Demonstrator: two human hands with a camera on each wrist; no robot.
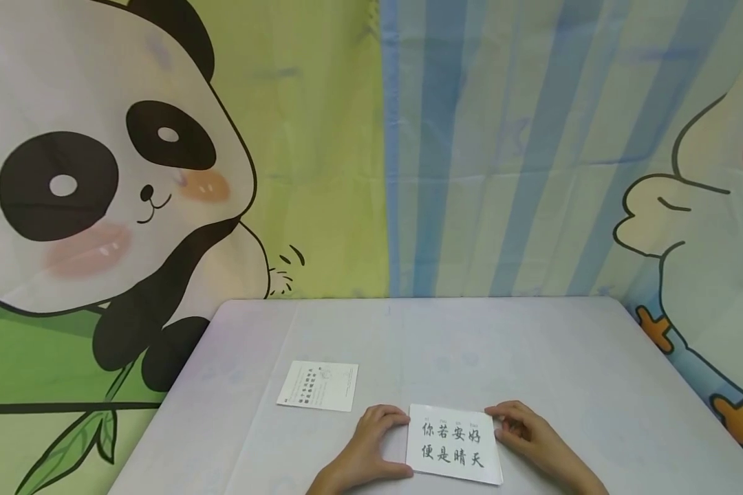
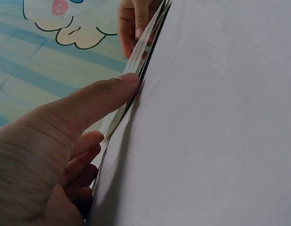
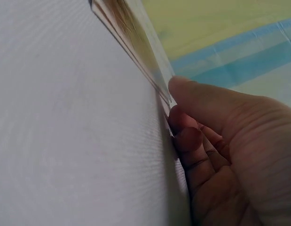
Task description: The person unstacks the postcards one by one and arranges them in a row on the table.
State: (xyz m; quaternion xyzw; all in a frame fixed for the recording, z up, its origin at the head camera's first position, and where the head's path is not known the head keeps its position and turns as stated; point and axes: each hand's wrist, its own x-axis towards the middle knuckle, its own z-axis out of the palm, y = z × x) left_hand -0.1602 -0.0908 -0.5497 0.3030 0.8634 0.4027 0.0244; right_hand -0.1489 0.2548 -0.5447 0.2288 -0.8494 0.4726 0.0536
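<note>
Shows a panda-print fabric backdrop (image 1: 325, 144) behind a white-covered table (image 1: 501, 357). Has a left hand (image 1: 371, 448) gripping the left side of a stack of Chinese-calligraphy cards (image 1: 453, 443) with thumb at the near corner and fingers at the far one, and a right hand (image 1: 530, 438) pinching the right edge with curled fingers. Shows the stack on the table's near part, between both hands. Includes a single printed card (image 1: 318, 386) beyond the left hand, apart from the stack
</note>
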